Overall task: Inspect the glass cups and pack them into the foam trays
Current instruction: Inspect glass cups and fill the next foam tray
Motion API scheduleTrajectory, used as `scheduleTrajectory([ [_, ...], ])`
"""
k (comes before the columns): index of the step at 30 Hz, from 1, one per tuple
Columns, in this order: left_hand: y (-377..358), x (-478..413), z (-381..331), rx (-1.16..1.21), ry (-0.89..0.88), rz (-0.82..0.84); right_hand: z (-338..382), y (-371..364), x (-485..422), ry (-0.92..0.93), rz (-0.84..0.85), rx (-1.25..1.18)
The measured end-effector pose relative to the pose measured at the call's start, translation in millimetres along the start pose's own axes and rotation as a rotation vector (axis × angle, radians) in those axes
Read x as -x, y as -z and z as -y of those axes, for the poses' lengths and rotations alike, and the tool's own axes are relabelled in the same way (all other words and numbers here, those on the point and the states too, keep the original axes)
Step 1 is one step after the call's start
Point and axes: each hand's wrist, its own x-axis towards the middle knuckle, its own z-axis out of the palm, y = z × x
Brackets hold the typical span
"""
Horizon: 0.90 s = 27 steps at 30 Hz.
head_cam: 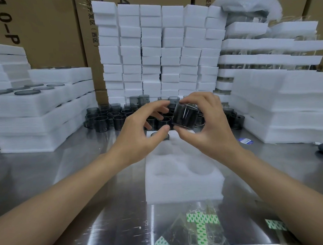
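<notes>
Shiny steel table (48, 182) streaked with overhead glare. Behind, a wall of brown cartons (47, 31) printed with black lettering. Near edge: crumpled clear wrap (198, 230) with green-patterned tape.

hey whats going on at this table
A person is packing dark glass cups into foam. The right hand holds one cup tilted above the foam tray, and the left hand is close beside it with fingers curled. One cup already sits in a far pocket of the tray. More loose cups wait behind it.
</notes>
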Motion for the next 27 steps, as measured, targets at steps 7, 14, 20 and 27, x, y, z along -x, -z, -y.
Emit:
scheduleTrajectory([
  [7, -9, -2, -14, 0.407, 0.242, 0.050, -2, -7, 5, 0.049, 0.049, -0.062],
  [14, -9, -5, -13, 0.452, 0.322, 0.055, -5, -9, 6, 0.042, 0.059, -0.168],
  [20, -7, -6, -15, 0.525, 0.410, 0.069, -2, -8, 6, 0.001, 0.059, -0.270],
  [27, -5, -7, -11, 0.813, 0.501, 0.122, -3, -5, 6, -0.056, 0.065, -0.335],
])
